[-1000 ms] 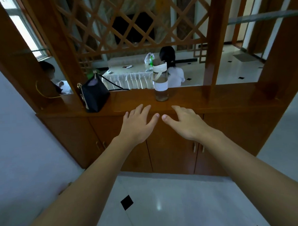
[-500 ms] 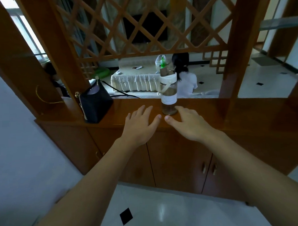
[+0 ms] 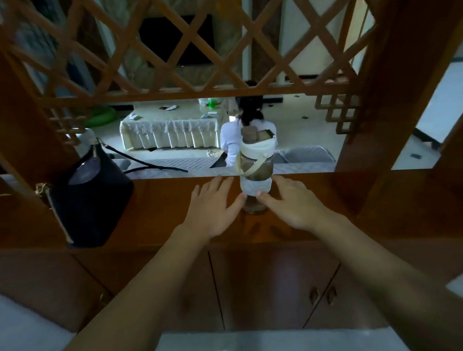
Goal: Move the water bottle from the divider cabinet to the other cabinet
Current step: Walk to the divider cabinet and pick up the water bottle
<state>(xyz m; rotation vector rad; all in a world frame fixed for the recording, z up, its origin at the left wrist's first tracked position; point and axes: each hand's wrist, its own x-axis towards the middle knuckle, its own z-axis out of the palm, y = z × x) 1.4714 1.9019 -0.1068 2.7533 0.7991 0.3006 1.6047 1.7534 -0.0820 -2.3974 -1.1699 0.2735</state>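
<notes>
The water bottle [image 3: 256, 171], a smoky clear one with a cream lid, a carry strap and a white band, stands upright on the wooden top of the divider cabinet [image 3: 157, 205]. My left hand [image 3: 215, 205] is open just left of the bottle's base, thumb tip close to it. My right hand [image 3: 292, 202] is open on the bottle's right side, thumb near the white band. Neither hand has closed around the bottle. The other cabinet is not in view.
A dark handbag [image 3: 90, 197] with a long strap stands on the cabinet top at the left. Wooden posts and a lattice screen [image 3: 193, 44] frame the opening above. Cabinet doors with small handles [image 3: 322, 294] lie below. Beyond, a person sits by a low covered table [image 3: 170, 127].
I have stepped closer to the cabinet. Both hands moved forward over its top and now flank the bottle's base, where before they hovered short of it.
</notes>
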